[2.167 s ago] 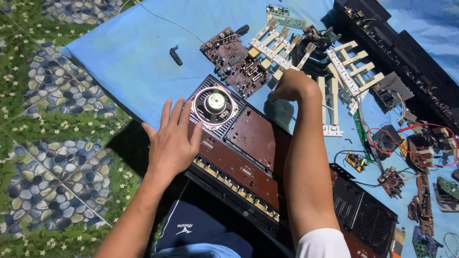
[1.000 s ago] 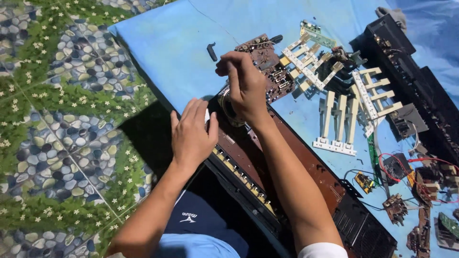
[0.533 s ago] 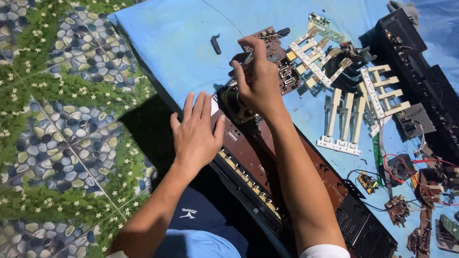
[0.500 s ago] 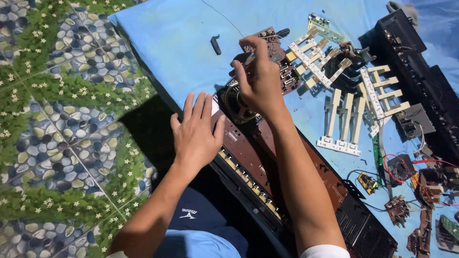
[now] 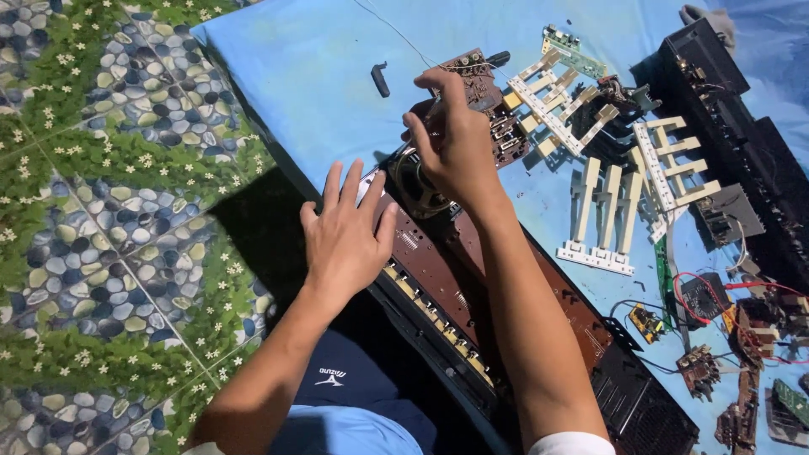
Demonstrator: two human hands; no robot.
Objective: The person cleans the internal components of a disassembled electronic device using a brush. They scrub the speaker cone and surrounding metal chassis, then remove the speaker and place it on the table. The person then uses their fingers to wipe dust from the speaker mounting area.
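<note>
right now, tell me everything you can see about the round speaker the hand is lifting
The round speaker is a dark cone in a thin metal-looking rim, small beside the brown circuit board it sits over. It is tilted up on edge, its open face turned toward the left hand, at the far end of the opened black keyboard case. The right hand grips it from above, fingers curled over its top rim. Its back is hidden.

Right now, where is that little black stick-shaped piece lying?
In the head view the small black piece lies alone on the blue cloth, toward the upper middle, left of the right hand and the brown circuit board.
</note>
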